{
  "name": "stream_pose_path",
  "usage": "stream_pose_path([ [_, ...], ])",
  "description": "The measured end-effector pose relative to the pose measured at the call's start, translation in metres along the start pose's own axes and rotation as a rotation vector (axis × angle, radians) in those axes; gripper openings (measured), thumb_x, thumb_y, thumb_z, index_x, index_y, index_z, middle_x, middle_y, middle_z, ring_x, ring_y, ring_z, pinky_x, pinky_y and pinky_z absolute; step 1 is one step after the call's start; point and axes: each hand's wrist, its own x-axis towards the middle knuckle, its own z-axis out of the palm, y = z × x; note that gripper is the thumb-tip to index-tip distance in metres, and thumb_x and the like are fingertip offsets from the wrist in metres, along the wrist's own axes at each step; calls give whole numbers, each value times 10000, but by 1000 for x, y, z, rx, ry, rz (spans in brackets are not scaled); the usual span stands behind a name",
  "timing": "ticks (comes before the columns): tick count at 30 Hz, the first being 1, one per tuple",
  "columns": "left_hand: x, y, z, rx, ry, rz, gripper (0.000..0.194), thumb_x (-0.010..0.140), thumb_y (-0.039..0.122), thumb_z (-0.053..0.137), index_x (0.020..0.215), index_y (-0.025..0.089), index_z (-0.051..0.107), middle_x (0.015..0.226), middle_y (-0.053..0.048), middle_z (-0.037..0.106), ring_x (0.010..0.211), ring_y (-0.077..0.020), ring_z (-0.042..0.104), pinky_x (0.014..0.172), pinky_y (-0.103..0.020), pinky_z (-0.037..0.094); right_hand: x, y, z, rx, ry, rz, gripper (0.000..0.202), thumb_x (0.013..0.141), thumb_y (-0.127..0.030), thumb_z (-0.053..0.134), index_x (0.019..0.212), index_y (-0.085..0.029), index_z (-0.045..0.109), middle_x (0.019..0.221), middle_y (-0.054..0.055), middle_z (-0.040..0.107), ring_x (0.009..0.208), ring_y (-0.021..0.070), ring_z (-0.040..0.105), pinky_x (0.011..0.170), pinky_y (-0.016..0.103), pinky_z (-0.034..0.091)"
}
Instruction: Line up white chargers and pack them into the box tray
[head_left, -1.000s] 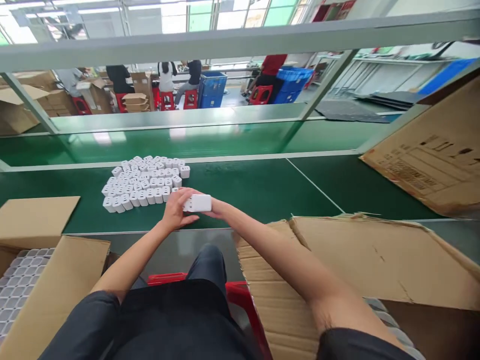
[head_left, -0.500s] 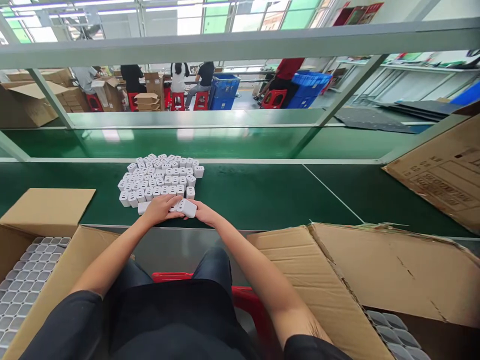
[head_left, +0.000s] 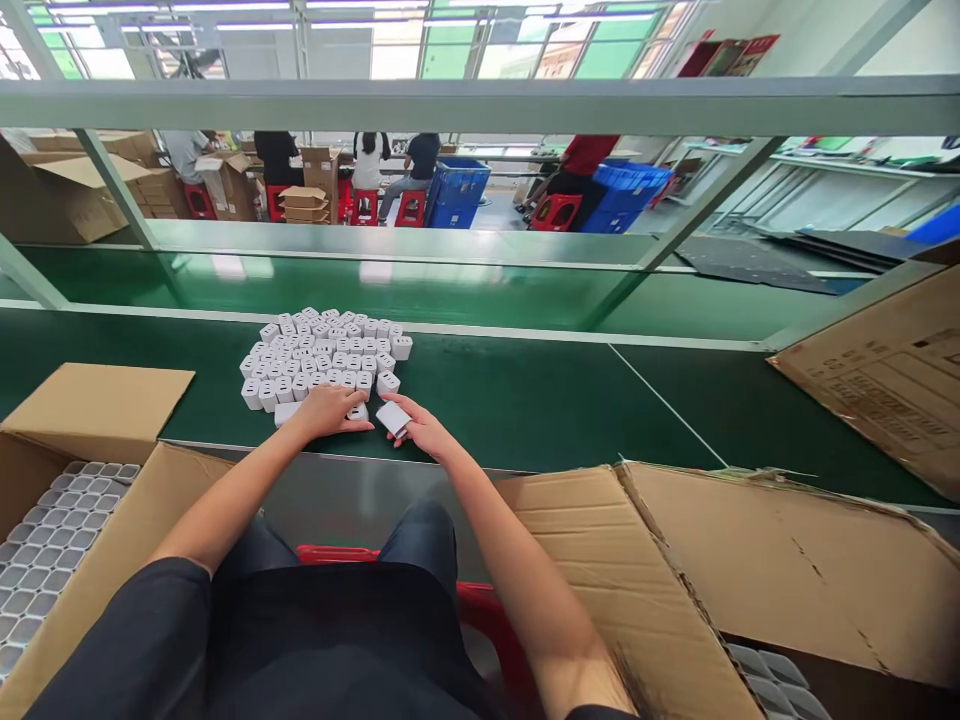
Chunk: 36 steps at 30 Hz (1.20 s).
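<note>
A cluster of white USB chargers (head_left: 322, 350) stands close together on the green work surface, the small dark ports of many showing. At the cluster's near edge is my left hand (head_left: 324, 412), its thumb and fingers closed round a white charger (head_left: 358, 411). Another white charger (head_left: 285, 413) lies on its side by that hand, partly covered. Just to the right, my right hand (head_left: 421, 432) grips a white charger (head_left: 394, 419), tilted and raised a little off the surface. A single charger (head_left: 388, 382) stands at the cluster's near right corner.
At my left an open carton (head_left: 187, 490) holds rows of grey-white trays or caps (head_left: 64, 540). On my right is another open carton (head_left: 585, 540) with similar pieces inside. A metal frame bar (head_left: 480, 108) crosses ahead. Several people sit beyond, near blue crates (head_left: 457, 190).
My hands have moved apart. The right hand has drawn slightly right with its charger and turned it; the left stays by the cluster. The view has tilted a little.
</note>
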Motion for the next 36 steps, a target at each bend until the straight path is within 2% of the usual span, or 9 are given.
stream_pose_path([
  [3, 4, 4, -1, -9, 13, 16, 542, 860, 677, 572, 1131, 214, 646, 936, -75, 724, 858, -254, 691, 730, -327, 466, -8, -6, -4, 49, -33, -33, 677, 657, -216, 674, 1320, -299, 561, 1241, 22, 634, 855, 156, 665, 783, 316, 586],
  [5, 3, 8, -3, -18, 45, 14, 571, 846, 672, 597, 1174, 207, 637, 1001, -95, 722, 907, -262, 688, 773, -347, 485, -10, -6, -6, 119, -41, -62, 761, 617, -191, 693, 1353, -309, 539, 1320, 23, 606, 1039, 200, 649, 944, 362, 546],
  [8, -7, 9, -12, -31, 115, -7, 589, 852, 649, 606, 1245, 210, 613, 1146, -126, 695, 1052, -282, 657, 904, -398, 489, -10, -1, -8, 218, -15, -84, 717, 687, -254, 690, 1382, -320, 525, 1393, 28, 566, 1214, 223, 575, 1061, 400, 476],
  [11, -33, 1, -24, -50, 231, -96, 530, 895, 592, 581, 1265, 213, 604, 1187, -130, 679, 1111, -287, 629, 949, -413, 481, -9, 7, -6, 142, 57, -103, 612, 793, -402, 674, 1378, -292, 530, 1380, 54, 570, 1186, 226, 587, 1065, 426, 473],
  [13, -55, -9, -30, -39, 265, -172, 487, 904, 562, 582, 1247, 219, 619, 1157, -124, 688, 1085, -291, 630, 923, -414, 490, -8, 10, -1, 40, 87, -133, 617, 806, -447, 689, 1373, -268, 521, 1364, 76, 570, 1140, 224, 607, 1047, 426, 486],
  [18, -91, -33, -32, 1, 86, -241, 481, 888, 514, 608, 1285, 244, 615, 1259, -114, 663, 1111, -325, 590, 936, -474, 471, -5, 10, 17, -218, 152, -292, 562, 798, -378, 712, 1317, -258, 532, 1375, 105, 483, 1095, 216, 600, 959, 406, 542],
  [23, -90, -41, -27, -38, 13, -235, 400, 903, 411, 589, 1256, 229, 639, 1243, -113, 677, 1084, -304, 613, 928, -448, 497, -4, 8, 26, -512, 186, -460, 451, 852, -314, 639, 1293, -254, 563, 1324, 121, 476, 1214, 252, 520, 935, 419, 557],
  [30, -86, -31, -28, -232, 87, -314, 501, 946, 473, 503, 1402, 264, 501, 1317, -79, 622, 1126, -230, 631, 901, -344, 551, -7, 9, 26, -541, 152, -510, 463, 881, -306, 605, 1337, -259, 538, 1347, 122, 474, 1265, 249, 491, 944, 420, 562],
  [36, -84, -28, -27, -407, 161, -419, 531, 879, 450, 562, 1363, 236, 513, 1209, -78, 618, 976, -195, 642, 831, -327, 581, -7, 10, 27, -560, 159, -500, 446, 896, -309, 581, 1338, -260, 546, 1329, 116, 503, 1237, 243, 519, 958, 419, 557],
])
